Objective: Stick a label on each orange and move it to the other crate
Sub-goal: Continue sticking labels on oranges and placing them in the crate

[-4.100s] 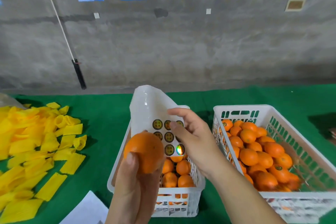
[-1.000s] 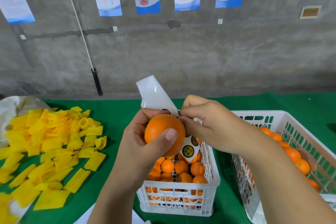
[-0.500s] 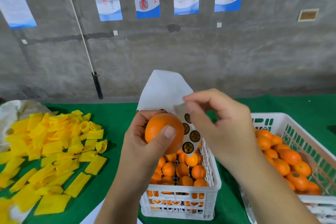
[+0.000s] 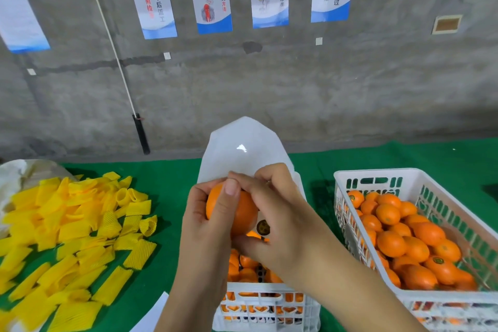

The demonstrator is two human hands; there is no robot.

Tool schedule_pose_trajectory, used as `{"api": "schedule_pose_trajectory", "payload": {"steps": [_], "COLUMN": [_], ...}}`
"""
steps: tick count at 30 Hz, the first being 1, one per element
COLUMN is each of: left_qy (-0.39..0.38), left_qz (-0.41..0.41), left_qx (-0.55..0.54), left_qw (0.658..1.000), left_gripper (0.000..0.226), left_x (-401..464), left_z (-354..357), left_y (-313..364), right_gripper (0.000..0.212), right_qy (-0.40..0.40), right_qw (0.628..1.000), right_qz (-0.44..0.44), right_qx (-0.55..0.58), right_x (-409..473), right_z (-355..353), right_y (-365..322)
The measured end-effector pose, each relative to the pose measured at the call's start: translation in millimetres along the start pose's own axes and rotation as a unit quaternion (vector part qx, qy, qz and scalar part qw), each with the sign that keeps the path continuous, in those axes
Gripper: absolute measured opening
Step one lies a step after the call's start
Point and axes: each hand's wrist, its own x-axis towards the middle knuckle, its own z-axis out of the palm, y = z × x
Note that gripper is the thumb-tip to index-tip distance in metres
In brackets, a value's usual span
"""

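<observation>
My left hand [image 4: 204,237] grips an orange [image 4: 242,213] above the middle white crate [image 4: 264,307], thumb laid over the fruit's top. My right hand [image 4: 280,218] curls round the orange's right side, its fingertips meeting the top of the fruit beside my left thumb. The white label sheet [image 4: 242,148] stands up behind the orange, and one round dark label [image 4: 263,227] on it shows between my hands. Which fingers hold the sheet is hidden. The right white crate [image 4: 377,175] holds several oranges [image 4: 404,240], some with labels.
A heap of yellow foam nets [image 4: 67,237] covers the green table at the left, with a white bag [image 4: 13,172] behind it. A white paper [image 4: 151,318] lies at the near edge. A black handle on a cord [image 4: 141,133] hangs at the concrete wall.
My right hand has come down from the label sheet onto the top of the orange. My left thumb has slid from the fruit's front up onto its top.
</observation>
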Motion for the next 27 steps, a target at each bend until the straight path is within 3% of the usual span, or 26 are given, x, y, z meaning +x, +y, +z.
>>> {"api": "schedule_pose_trajectory", "payload": {"steps": [8,10,12,16,20,27], "left_qy": [0.012,0.010,0.030,0.085,0.113,0.085], "left_qz": [-0.047,-0.043,-0.046,-0.076,-0.145,-0.203], "left_qx": [-0.037,-0.042,-0.053,-0.001,0.013,0.020], "left_qw": [0.998,0.998,0.997,0.993,0.983,0.975], "left_gripper": [0.062,0.070,0.059,0.015,0.014,0.013], "left_x": [-1.1,-1.0,2.2,16.1,23.4,36.1], "left_z": [7.1,11.0,12.3,1.8,-5.2,-1.4], "left_y": [-18.7,-22.2,-28.6,-61.2,-96.3,-138.1], "right_gripper": [0.084,0.085,0.085,0.082,0.084,0.077], "right_qy": [0.023,0.026,0.023,0.037,0.029,0.060], "right_qw": [0.999,1.000,0.999,0.984,0.960,0.867], "right_qz": [0.003,0.009,0.031,0.114,0.263,0.495], "right_qx": [-0.033,-0.011,0.033,0.134,0.091,0.000], "right_x": [-5.9,-9.5,-14.6,-33.5,-60.9,-85.4], "right_z": [11.2,13.6,14.2,10.6,0.7,-39.4], "right_y": [13.7,22.4,35.6,84.6,166.8,298.9]}}
